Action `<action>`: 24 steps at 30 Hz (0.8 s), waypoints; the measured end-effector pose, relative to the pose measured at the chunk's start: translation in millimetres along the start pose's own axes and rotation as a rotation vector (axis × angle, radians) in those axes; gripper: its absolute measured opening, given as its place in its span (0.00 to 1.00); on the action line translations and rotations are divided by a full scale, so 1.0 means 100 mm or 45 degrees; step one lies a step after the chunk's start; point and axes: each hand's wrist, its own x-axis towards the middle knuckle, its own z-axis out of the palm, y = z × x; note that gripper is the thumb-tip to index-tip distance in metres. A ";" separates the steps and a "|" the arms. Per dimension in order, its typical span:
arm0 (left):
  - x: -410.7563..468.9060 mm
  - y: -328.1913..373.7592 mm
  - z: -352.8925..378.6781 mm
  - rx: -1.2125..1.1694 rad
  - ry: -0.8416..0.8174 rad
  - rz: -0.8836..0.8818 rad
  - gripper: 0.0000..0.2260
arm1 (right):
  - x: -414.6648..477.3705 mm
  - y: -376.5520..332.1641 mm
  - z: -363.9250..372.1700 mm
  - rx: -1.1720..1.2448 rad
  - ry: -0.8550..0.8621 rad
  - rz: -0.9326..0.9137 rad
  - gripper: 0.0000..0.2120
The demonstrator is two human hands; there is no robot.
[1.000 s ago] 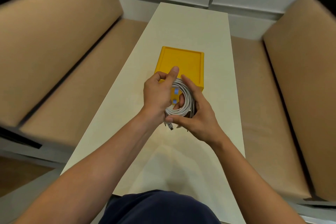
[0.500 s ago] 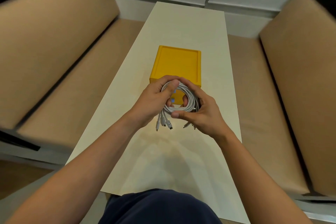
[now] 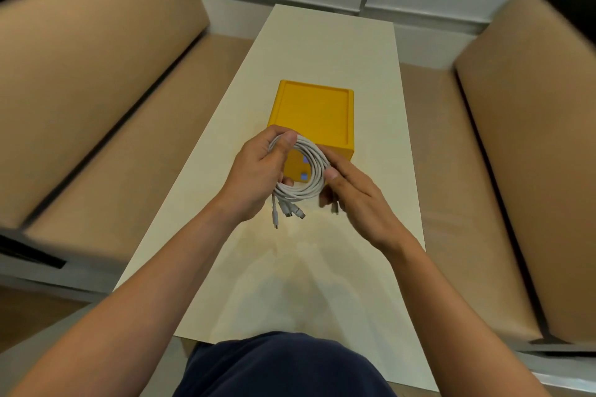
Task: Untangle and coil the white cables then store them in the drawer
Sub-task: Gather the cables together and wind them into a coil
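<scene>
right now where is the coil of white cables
Head view, centre: the white cable coil is held between the left hand and right hand, just in front of the yellow drawer box.

1. The cable coil (image 3: 303,193) lay in the grip, with the left hand (image 3: 254,177) on its left and the right hand (image 3: 358,196) on its right.
2. The plug ends (image 3: 287,211) hung below the grip.
3. The drawer box (image 3: 314,113) stood on the table (image 3: 329,42), just behind the grip.
</scene>
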 end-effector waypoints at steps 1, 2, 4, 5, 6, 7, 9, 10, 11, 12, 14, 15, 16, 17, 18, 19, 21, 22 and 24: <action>0.00 0.03 -0.03 -0.050 -0.008 -0.006 0.10 | -0.01 0.03 -0.03 0.037 0.016 -0.025 0.18; 0.00 0.05 -0.06 -0.104 -0.026 -0.009 0.10 | -0.02 0.04 -0.05 0.065 0.017 -0.047 0.18; -0.01 0.10 -0.08 -0.197 -0.070 -0.017 0.10 | -0.05 0.05 -0.09 0.005 0.002 -0.079 0.18; -0.02 0.12 -0.08 -0.234 -0.086 -0.020 0.10 | -0.06 0.05 -0.10 -0.077 -0.010 -0.099 0.17; -0.03 0.14 -0.07 -0.269 -0.098 -0.021 0.10 | -0.08 0.05 -0.10 -0.164 -0.020 -0.126 0.17; -0.04 0.15 -0.06 -0.302 -0.105 -0.024 0.10 | -0.09 0.04 -0.10 -0.241 -0.027 -0.156 0.17; -0.05 0.18 -0.04 -0.363 -0.108 -0.040 0.10 | -0.09 0.02 -0.10 -0.363 -0.037 -0.193 0.17; -0.05 0.18 -0.03 -0.385 -0.109 -0.050 0.10 | -0.09 0.01 -0.10 -0.422 -0.039 -0.192 0.16; -0.05 0.19 -0.02 -0.397 -0.113 -0.059 0.10 | -0.09 0.00 -0.09 -0.473 -0.030 -0.183 0.14; -0.06 0.20 0.00 -0.401 -0.117 -0.066 0.10 | -0.09 0.01 -0.08 -0.504 -0.001 -0.180 0.12; -0.07 0.21 0.05 -0.393 -0.129 -0.072 0.10 | -0.07 0.07 -0.05 -0.610 0.143 -0.234 0.10; -0.08 0.21 0.08 -0.384 -0.131 -0.072 0.10 | -0.05 0.11 -0.04 -0.713 0.215 -0.265 0.10; -0.09 0.21 0.10 -0.379 -0.131 -0.074 0.10 | -0.03 0.13 -0.04 -0.808 0.261 -0.280 0.10; -0.10 0.20 0.12 -0.379 -0.130 -0.078 0.10 | 0.01 0.15 -0.05 -0.863 0.281 -0.276 0.10; -0.11 0.20 0.13 -0.377 -0.130 -0.080 0.11 | 0.04 0.14 -0.06 -0.863 0.281 -0.260 0.09; -0.11 0.19 0.13 -0.371 -0.133 -0.078 0.11 | 0.06 0.12 -0.07 -0.827 0.272 -0.232 0.07; -0.12 0.20 0.14 -0.359 -0.132 -0.065 0.11 | 0.08 0.08 -0.07 -0.699 0.271 -0.160 0.07; -0.11 0.21 0.13 -0.340 -0.122 -0.049 0.10 | 0.09 0.05 -0.06 -0.604 0.288 -0.125 0.08; -0.09 0.23 0.10 -0.206 -0.077 0.015 0.11 | 0.09 -0.03 -0.04 -0.315 0.326 -0.060 0.10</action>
